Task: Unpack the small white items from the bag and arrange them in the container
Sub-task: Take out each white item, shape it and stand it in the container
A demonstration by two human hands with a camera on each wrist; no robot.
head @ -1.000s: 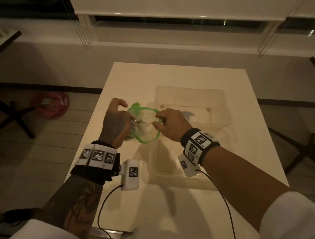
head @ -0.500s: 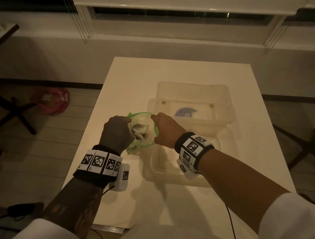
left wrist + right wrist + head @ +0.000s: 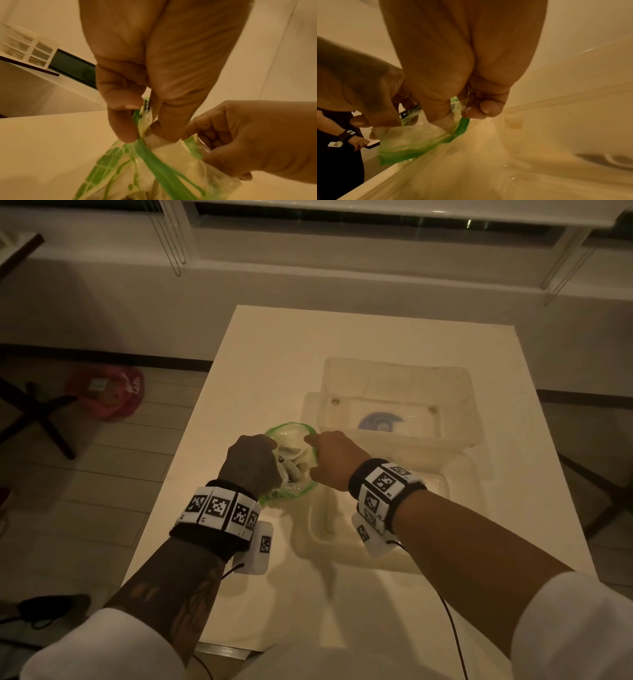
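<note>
Early stage of unpacking. We see the left hand [image 3: 251, 465] and the right hand [image 3: 334, 458] each pinching opposite sides of the green-rimmed mouth of the bag [image 3: 291, 474], held open over the middle of the bench [image 3: 274, 354], just beside the left rim of the clear container [image 3: 455, 412]. The small white items [image 3: 294, 460] lie inside the bag; we see none in the container, so removal and arranging are all to come. The head view alone shows the container's bare floor and a shallow lid or tray [image 3: 445, 487] beneath. The left wrist view shows the fingers [image 3: 123, 121] clamping the green strip; the right wrist view shows fingers [image 3: 489, 106] curled on clear film
</note>
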